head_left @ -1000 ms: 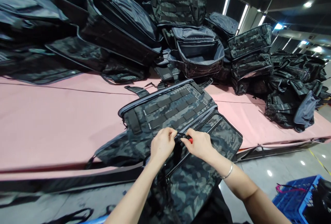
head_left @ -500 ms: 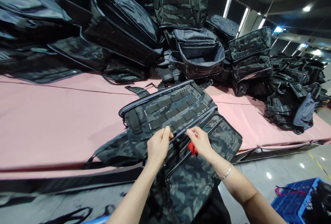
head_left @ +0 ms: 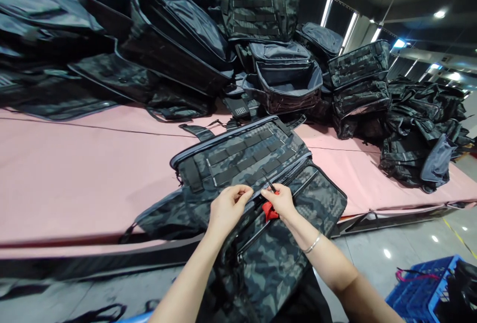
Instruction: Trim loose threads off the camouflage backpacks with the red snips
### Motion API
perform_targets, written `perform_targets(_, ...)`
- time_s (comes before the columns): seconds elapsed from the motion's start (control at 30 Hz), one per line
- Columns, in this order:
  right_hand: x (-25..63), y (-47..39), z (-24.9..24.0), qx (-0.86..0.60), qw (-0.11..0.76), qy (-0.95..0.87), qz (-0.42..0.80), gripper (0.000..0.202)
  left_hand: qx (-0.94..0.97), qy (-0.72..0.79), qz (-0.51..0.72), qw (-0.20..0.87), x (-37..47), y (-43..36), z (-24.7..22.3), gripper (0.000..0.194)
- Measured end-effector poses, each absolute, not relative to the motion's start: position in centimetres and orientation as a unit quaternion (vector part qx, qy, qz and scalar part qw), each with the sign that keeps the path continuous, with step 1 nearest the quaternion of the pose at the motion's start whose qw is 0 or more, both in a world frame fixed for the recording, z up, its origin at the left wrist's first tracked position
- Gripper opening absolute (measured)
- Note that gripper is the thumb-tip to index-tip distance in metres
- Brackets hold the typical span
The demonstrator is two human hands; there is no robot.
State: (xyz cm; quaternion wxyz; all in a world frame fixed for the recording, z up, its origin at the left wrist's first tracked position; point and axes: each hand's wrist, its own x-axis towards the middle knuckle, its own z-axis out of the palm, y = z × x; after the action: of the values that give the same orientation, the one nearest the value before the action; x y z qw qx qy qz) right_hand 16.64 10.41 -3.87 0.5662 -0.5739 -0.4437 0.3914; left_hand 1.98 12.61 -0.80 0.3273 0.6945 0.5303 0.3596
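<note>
A dark camouflage backpack lies half on the pink table and half over its front edge, with its zippered opening running between my hands. My left hand is closed in a pinch at the zipper edge; what sits between thumb and finger is too small to make out. Just to its right, my right hand is closed around what look like thread snips, a thin dark tip pointing up and left. Red material hangs below that palm. The thumbs of both hands are close together over the zipper.
Piles of similar open backpacks line the back of the pink table. More bags are heaped at the right. A blue crate with dark items stands on the floor at lower right.
My right hand has shifted slightly left and turned, so the dark tip now shows above its fingers. My left hand has moved slightly right, closer to it. The backpack stays in place.
</note>
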Motion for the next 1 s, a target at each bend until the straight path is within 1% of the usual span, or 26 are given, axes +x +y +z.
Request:
perform_targets(0.13,16.8,10.6,-4.1,-0.564,0.578,-0.434,0.399,0.030,0.707,0.536,0.352,0.299,3.1,12.4,-0.2,0.026)
perform_targets(0.23,16.8,10.9,-4.2,-0.562,0.583,-0.430,0.400,0.030,0.666,0.548,0.401,0.310,3.7,12.6,-0.4,0.023)
perform_targets(0.33,16.7,10.7,-3.9,-0.563,0.584,-0.432,0.394,0.028,0.615,0.551,0.463,0.323,3.1,12.7,-0.5,0.029)
perform_targets(0.43,16.6,8.8,-3.4,-0.560,0.574,-0.450,0.393,0.024,0.607,0.525,0.490,0.342,0.8,12.0,-0.3,0.034)
perform_targets(0.5,16.6,6.1,-3.0,-0.551,0.540,-0.492,0.403,0.023,0.637,0.519,0.484,0.300,-1.5,11.1,-0.5,0.038)
perform_targets(0.6,17.6,0.6,-2.4,-0.554,0.421,-0.595,0.403,0.027,0.676,0.564,0.442,0.171,-4.9,9.3,-2.2,0.038)
perform_targets(0.63,18.1,-1.3,-2.3,-0.556,0.402,-0.615,0.389,0.028,0.681,0.582,0.416,0.152,-5.6,8.6,-3.1,0.039)
perform_targets(0.7,19.5,-4.7,-2.2,-0.570,0.380,-0.648,0.333,0.027,0.692,0.606,0.362,0.154,-6.1,7.2,-5.1,0.041)
perform_targets(0.77,20.8,-7.2,-2.7,-0.573,0.385,-0.646,0.326,0.028,0.708,0.603,0.333,0.157,-5.2,6.0,-6.9,0.041)
perform_targets(0.87,21.9,-9.2,-4.7,-0.592,0.386,-0.628,0.326,0.030,0.718,0.593,0.349,0.103,-2.4,4.9,-7.9,0.043)
perform_targets(0.93,22.4,-9.7,-6.4,-0.621,0.399,-0.610,0.287,0.032,0.723,0.588,0.348,0.097,-0.4,4.5,-7.6,0.043)
perform_targets(1.0,23.7,-9.5,-7.8,-0.671,0.435,-0.558,0.223,0.035,0.730,0.575,0.347,0.123,1.5,4.0,-6.8,0.041)
